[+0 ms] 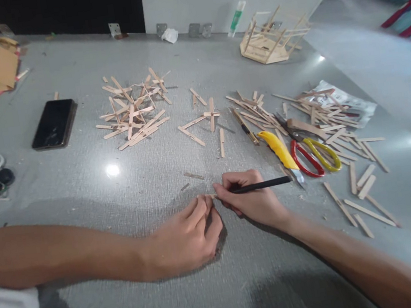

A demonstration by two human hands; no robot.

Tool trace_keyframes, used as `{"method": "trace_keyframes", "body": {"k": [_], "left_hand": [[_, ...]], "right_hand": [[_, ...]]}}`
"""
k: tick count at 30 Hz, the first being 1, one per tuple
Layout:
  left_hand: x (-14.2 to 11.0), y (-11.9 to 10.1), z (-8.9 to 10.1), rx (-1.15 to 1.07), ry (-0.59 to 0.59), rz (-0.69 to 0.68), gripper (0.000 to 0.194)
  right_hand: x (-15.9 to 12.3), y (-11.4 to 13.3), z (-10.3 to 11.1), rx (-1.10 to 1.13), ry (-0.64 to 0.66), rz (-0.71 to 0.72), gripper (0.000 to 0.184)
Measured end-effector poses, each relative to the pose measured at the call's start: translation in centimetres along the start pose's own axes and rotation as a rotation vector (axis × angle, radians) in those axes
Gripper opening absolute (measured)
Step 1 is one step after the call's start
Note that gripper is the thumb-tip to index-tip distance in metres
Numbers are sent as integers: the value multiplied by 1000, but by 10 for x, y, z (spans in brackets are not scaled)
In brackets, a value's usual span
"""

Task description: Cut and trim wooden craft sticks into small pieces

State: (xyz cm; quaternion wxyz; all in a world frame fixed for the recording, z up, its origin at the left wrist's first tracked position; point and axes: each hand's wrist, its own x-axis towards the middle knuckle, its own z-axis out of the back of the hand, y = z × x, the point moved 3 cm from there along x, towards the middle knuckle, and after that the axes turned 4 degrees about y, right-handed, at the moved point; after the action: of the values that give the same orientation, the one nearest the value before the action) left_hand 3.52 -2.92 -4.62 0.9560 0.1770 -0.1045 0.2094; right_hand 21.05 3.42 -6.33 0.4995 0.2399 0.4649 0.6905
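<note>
My left hand (186, 237) rests on the grey table (127, 194), its fingers pinched on a small wooden stick piece (211, 196). My right hand (247, 196) holds a black pencil (266, 184) like a pen, with the tip at that same stick piece. Both hands meet near the table's middle front. Two short stick offcuts (192, 177) lie just beyond my fingers.
Piles of wooden craft sticks (133, 110) lie in the middle and at the right (322, 118). A yellow utility knife (280, 151) and red-yellow scissors (315, 155) lie beside my right hand. A black phone (53, 123) lies left. A stick-built frame (269, 39) and a glue tube (236, 18) stand at the back.
</note>
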Motion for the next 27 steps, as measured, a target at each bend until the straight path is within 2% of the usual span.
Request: {"method": "trace_keyframes", "body": {"k": [27], "left_hand": [[1, 0, 1, 29, -10, -11, 45]], "right_hand": [[1, 6, 0, -16, -4, 31, 44]]}}
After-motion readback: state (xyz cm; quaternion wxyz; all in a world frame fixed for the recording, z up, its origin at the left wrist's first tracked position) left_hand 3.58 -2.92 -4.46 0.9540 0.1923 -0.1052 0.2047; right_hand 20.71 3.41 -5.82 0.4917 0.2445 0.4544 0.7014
